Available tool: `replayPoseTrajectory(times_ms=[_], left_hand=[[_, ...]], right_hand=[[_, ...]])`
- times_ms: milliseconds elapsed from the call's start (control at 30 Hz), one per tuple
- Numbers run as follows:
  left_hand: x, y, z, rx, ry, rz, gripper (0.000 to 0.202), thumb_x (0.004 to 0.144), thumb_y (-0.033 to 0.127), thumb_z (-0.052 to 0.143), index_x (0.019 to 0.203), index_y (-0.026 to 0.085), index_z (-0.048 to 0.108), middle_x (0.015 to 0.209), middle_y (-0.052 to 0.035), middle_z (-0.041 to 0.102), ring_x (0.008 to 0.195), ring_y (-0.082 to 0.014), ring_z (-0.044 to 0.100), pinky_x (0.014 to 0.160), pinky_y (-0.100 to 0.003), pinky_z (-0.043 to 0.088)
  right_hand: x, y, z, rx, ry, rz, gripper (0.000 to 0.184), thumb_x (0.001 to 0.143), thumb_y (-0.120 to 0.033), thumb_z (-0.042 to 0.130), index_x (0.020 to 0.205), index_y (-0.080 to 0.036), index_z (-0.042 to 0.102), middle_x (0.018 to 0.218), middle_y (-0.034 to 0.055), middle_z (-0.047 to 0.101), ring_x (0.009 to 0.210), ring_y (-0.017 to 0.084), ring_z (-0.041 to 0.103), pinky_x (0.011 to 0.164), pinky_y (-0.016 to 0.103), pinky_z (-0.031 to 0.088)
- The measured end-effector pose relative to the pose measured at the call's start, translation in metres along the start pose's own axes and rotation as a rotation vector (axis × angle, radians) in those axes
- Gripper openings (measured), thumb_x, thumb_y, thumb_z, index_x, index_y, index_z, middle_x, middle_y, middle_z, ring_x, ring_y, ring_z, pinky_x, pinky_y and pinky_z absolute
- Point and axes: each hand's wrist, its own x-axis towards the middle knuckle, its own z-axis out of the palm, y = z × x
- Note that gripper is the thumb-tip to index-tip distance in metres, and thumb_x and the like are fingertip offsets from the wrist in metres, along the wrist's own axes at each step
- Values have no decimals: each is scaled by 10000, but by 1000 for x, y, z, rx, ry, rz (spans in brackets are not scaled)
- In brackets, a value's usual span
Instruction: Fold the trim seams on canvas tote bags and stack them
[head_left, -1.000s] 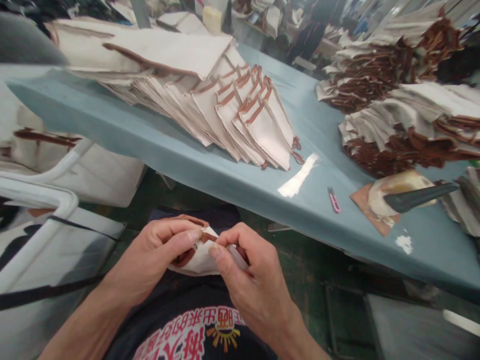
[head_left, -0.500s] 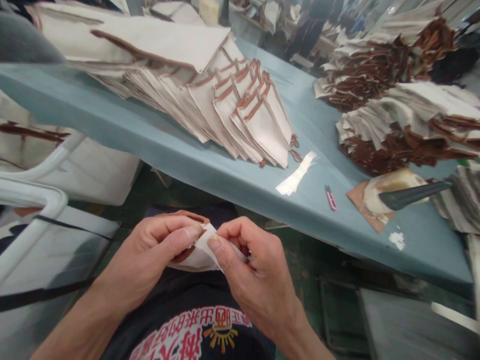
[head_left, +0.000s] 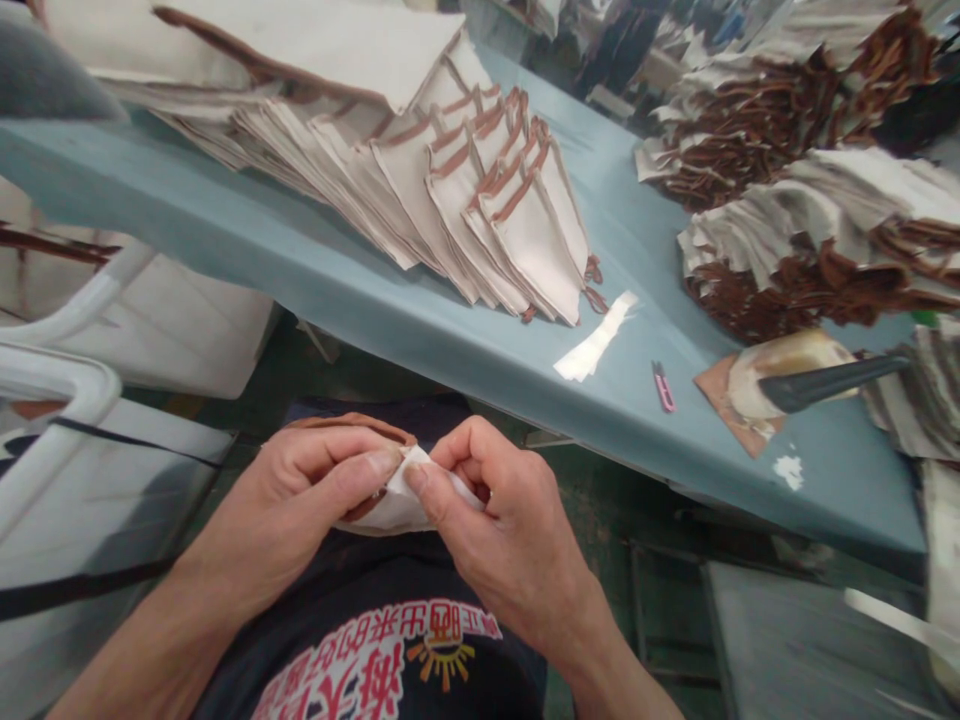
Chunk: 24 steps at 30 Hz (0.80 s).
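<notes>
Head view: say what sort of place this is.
Likely a sewing workshop: overlapping brown-trimmed cream pieces on the blue table, piles of similar cloth, and small pink snips.

Textile workshop, piled brown-trimmed cloth [head_left: 525,245], pink snips [head_left: 663,388], long blue worktable [head_left: 630,235]

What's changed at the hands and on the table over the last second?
The right hand has moved in a little toward the left hand; between them, white cloth now shows where a brown strip did. Nothing was let go: both hands keep their hold. The bags and snips lie as they were on the table.
</notes>
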Motion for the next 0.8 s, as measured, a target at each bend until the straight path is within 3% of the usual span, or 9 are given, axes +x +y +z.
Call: replayPoseTrajectory(times_ms=[167,300,467,567,700,800], left_hand=[[1,7,-1,93,-19,48,256,927,380,785,738,274,922,919,-28,895,806,-214,809,707,-220,646],[0,7,-1,135,19,64,267,912,373,772,704,273,906,886,-12,896,759,-197,808,675,-194,639],[-2,-1,-2,50,-15,6,250,927,358,765,739,256,895,844,-12,884,734,-206,809,653,-212,648],[-1,-4,-3,36,-52,39,279,971,341,741,749,271,895,875,4,883,758,-179,799,675,-189,625],[-1,-4,-4,65,-99,115,343,1035,347,694,764,292,897,842,26,862,784,-161,780,727,-183,598],[-2,-3,-2,133,-75,116,364,1048,390,672,777,279,887,801,15,853,764,-179,778,718,-210,606]], right_hand=[[4,-2,-5,-13,-88,75,252,1012,-356,740,829,-256,598,616,-88,593,550,121,455,646,291,316],[10,0,-6,-56,-116,137,303,998,-381,801,823,-255,589,619,-91,602,576,125,478,664,295,317],[16,4,-8,-34,-177,182,330,959,-451,864,854,-250,623,669,-81,633,632,131,539,652,284,334],[22,9,-9,97,-241,199,383,926,-541,877,874,-246,638,688,-79,603,631,124,516,617,268,350],[32,17,-10,405,-455,274,610,778,-731,952,850,-244,592,667,-95,527,593,103,421,548,247,319],[37,23,-10,524,-530,316,664,705,-729,1003,838,-237,578,662,-104,506,582,86,382,537,236,291]])
